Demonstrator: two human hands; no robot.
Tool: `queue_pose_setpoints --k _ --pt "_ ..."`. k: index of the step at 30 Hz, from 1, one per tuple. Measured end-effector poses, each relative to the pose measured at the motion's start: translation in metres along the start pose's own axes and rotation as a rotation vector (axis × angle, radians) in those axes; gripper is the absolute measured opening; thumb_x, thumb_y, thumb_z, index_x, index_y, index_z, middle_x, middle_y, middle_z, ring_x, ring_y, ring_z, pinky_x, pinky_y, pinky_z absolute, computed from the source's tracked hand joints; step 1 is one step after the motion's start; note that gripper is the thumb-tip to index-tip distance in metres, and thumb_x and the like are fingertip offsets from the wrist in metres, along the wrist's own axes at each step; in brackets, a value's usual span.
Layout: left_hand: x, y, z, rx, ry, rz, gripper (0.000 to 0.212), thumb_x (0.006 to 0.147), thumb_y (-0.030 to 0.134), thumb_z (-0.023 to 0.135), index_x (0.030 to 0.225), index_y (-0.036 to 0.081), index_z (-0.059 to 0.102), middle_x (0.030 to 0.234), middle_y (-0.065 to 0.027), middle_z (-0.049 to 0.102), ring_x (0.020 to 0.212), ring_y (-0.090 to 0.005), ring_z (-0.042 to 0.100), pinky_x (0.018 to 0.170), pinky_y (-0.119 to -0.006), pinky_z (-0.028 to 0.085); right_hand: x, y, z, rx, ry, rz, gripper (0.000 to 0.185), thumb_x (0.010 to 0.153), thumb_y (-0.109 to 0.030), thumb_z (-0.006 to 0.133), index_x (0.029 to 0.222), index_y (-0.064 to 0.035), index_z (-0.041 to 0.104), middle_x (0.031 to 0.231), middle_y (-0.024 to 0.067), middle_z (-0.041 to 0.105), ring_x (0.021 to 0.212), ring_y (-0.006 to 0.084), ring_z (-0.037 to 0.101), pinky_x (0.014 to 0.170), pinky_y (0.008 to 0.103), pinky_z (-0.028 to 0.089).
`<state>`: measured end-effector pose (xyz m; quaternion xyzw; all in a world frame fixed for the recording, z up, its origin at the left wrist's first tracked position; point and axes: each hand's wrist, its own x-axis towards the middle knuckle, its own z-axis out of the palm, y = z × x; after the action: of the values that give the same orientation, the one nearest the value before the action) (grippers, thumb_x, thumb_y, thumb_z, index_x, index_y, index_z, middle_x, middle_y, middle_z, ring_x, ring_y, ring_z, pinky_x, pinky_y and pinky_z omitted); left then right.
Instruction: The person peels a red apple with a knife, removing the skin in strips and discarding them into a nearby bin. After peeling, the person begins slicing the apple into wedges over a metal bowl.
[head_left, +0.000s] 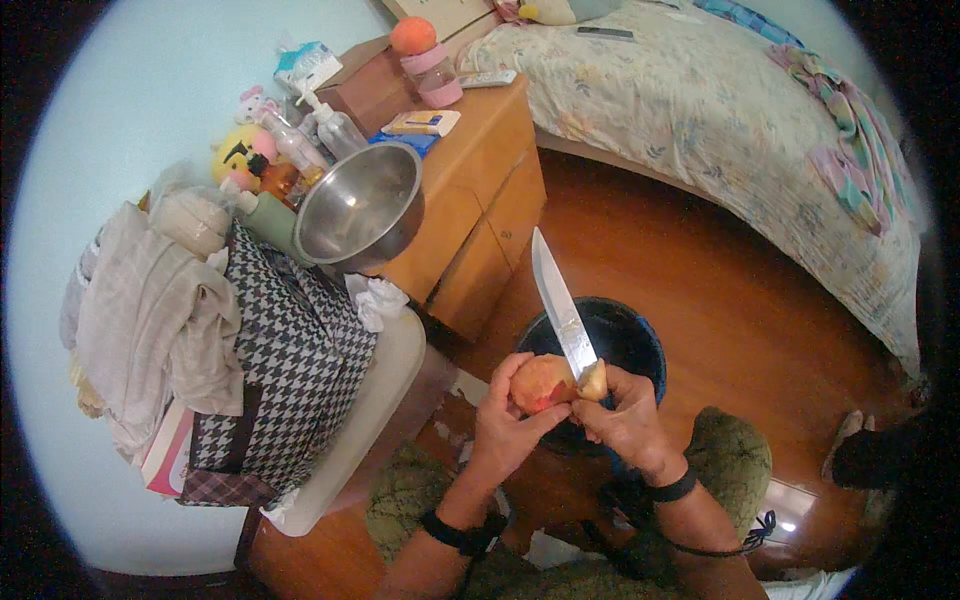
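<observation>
My left hand holds a round, reddish fruit, perhaps a peach or an apple. Most of its surface looks peeled, with a red patch of skin near the lower right. In my right hand is a knife, its long blade pointing up and away from me. A pale yellowish piece shows at my right fingers by the base of the blade; whether it is the handle or a piece of fruit I cannot tell. Beneath both hands stands a dark bin.
A steel bowl rests at the edge of a wooden cabinet, near pump bottles. Another round fruit sits on a pink-lidded jar. A houndstooth bag lies at left, a bed beyond. Someone's foot is at right.
</observation>
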<state>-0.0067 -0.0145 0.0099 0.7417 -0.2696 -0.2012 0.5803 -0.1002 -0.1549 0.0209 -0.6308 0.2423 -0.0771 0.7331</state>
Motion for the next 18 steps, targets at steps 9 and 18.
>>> queue_pose_setpoints --k 9,18 --pt "0.003 -0.020 -0.005 -0.448 0.029 -0.188 0.064 0.077 0.012 0.075 0.131 0.007 0.041 0.120 -0.0082 0.053 0.106 -0.0183 0.056 0.089 -0.032 0.050 0.004 -0.010 -0.012 0.300 -0.055 -0.027 0.015 0.083 -0.007 0.065 0.095 0.0023 0.062 0.073 0.0077 0.063 0.052 0.0093 0.053 0.045 0.0219 0.040" --pt "0.001 -0.030 -0.020 -1.122 -0.154 -0.378 0.055 0.091 0.039 0.059 0.133 0.008 0.040 0.123 -0.0118 0.054 0.106 -0.0273 0.058 0.086 -0.041 0.053 0.027 0.035 -0.009 -0.677 0.280 -0.418 0.033 0.073 -0.015 0.072 0.101 -0.0015 0.061 0.092 0.0214 0.061 0.091 0.0408 0.058 0.080 0.0421 0.049"
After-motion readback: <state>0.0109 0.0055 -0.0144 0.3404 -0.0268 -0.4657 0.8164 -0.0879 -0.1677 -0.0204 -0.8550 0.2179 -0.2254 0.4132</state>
